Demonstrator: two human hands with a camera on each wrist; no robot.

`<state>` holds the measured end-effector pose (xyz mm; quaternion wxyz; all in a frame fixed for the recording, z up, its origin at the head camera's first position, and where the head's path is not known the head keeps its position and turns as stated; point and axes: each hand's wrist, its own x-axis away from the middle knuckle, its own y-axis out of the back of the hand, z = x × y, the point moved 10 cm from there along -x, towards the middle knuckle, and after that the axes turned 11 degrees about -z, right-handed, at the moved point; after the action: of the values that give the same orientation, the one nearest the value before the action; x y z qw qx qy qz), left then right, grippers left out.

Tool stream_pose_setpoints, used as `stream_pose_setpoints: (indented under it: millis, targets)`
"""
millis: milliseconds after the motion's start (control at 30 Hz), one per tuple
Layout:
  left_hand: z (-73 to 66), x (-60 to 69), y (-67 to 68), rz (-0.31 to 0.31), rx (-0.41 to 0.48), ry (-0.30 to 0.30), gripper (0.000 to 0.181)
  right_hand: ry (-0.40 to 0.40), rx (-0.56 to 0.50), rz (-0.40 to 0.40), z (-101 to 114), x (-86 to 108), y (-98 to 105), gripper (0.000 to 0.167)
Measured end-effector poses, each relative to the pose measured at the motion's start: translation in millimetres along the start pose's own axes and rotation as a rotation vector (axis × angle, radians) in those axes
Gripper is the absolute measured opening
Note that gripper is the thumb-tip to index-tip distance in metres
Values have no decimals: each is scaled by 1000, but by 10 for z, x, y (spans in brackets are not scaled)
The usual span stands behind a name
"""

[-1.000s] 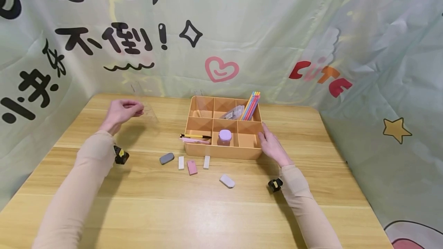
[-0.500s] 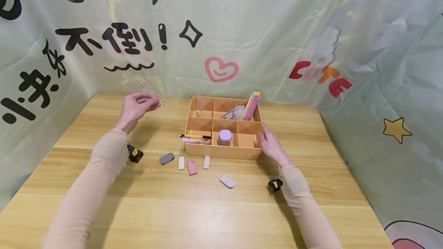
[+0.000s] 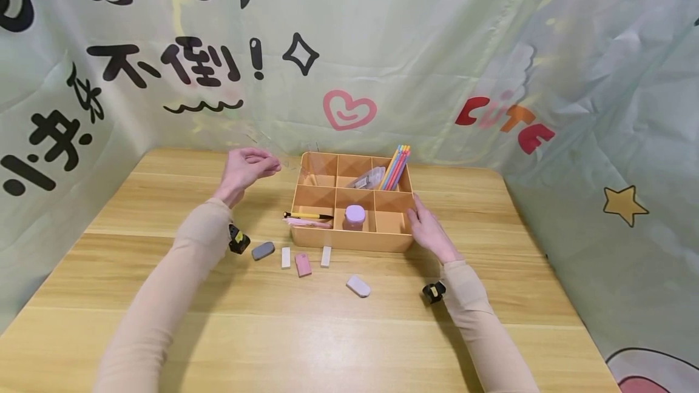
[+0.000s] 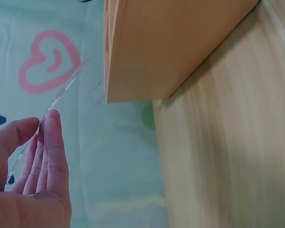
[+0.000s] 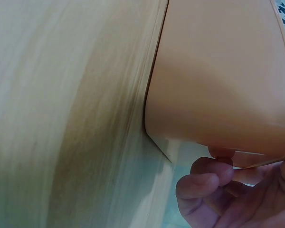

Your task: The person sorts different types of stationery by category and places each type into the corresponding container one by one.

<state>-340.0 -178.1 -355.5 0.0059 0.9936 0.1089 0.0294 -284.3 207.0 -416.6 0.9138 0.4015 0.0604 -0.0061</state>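
Note:
My left hand (image 3: pixel 248 168) is raised above the table's back left and pinches a thin clear plastic ruler (image 4: pixel 61 92) between thumb and fingers. In the left wrist view the ruler appears almost edge-on; its exact outline is hard to make out. The tan desk organizer (image 3: pixel 355 240), divided into several compartments, stands to the right of this hand. My right hand (image 3: pixel 431 232) holds the organizer's right side near the front corner. In the right wrist view, its fingers (image 5: pixel 197 185) lie against the organizer's wall. Another clear strip (image 3: pixel 312 168) stands in the back left compartment.
Colored pencils (image 3: pixel 395 168), a clear-wrapped item (image 3: pixel 368 178), a purple-lidded jar (image 3: pixel 354 217) and pens (image 3: pixel 308 217) are in the organizer. Before it lie a grey eraser (image 3: pixel 263 251), a pink eraser (image 3: pixel 303 264), a white eraser (image 3: pixel 358 286) and two small white blocks (image 3: pixel 286 258).
My left hand has moved right toward the organizer with the clear ruler, which has tilted further to the right. My right hand and the organizer have stayed in place.

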Motion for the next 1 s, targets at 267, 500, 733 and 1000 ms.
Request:
stream_pose_setpoints:
  millis: [267, 500, 733, 1000]
  targets:
    - [88, -37, -184, 41, -42, 21, 20, -3, 4, 5, -8, -6, -3, 57]
    - [160, -77, -295, 45, -116, 13, 27, 3, -6, -3, -5, -2, 2, 58]
    - [198, -76, -386, 58, -133, 29, 33, 18, -9, -13, 9, 8, 12, 56]
    - [222, -5, -433, 129, -312, 2, 36, 16, -7, -15, 9, 6, 19, 57]
